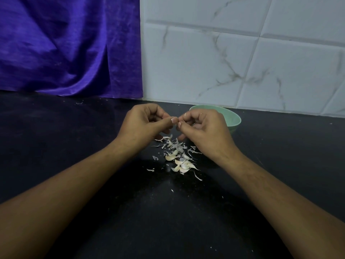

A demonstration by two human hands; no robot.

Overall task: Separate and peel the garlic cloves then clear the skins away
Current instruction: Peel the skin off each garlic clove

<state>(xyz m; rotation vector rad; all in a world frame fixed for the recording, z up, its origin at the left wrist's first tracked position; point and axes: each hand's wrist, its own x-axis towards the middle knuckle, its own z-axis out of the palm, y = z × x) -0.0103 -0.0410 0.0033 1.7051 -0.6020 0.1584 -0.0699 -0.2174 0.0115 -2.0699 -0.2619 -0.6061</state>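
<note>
Both hands were curled tight above the dark surface (74,146), left hand (147,122) and right hand (201,128) pinching a barely visible clove (176,123), seemingly so skins (175,145) dropped onto the waiting cloves (182,165) at six o'clock, green bowl (233,118) at two o'clock.

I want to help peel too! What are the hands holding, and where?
The left hand and right hand pinch something tiny between their fingertips; too hidden to name.
</note>
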